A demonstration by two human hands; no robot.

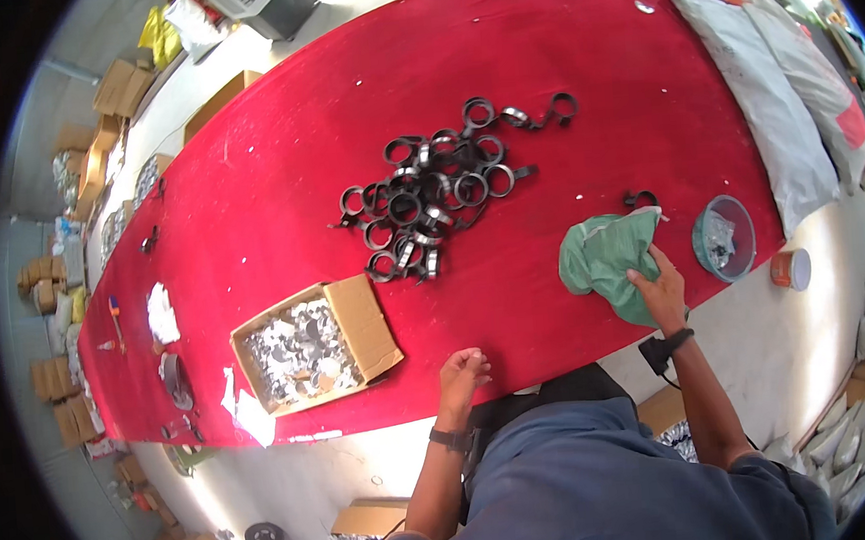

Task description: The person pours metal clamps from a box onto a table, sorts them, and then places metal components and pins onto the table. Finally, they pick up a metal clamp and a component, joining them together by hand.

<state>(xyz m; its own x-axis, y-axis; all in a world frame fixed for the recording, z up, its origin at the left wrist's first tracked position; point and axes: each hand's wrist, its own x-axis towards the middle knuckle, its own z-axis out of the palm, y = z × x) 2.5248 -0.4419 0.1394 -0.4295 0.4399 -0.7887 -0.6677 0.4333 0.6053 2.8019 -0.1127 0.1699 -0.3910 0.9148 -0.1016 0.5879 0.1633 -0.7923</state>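
My right hand [663,292] grips the near right side of a crumpled green cloth bag [604,258] on the red table, thumb lying over the fabric. What is inside the bag is hidden. My left hand [464,376] hovers at the table's near edge with fingers curled together; anything in them is too small to make out. Left of it stands an open cardboard box [368,327] full of small shiny metal pieces [301,351]. Beyond both hands lies a loose pile of black and silver ring clamps [427,192]. One more black ring [640,198] rests just past the bag.
A clear bowl [736,239] with a small plastic packet sits right of the bag, beside an orange-and-white tub [792,269]. Long white sacks [757,107] line the right end of the red table [286,180]. White scraps [162,314] and a dark tape-like roll [175,381] lie at left.
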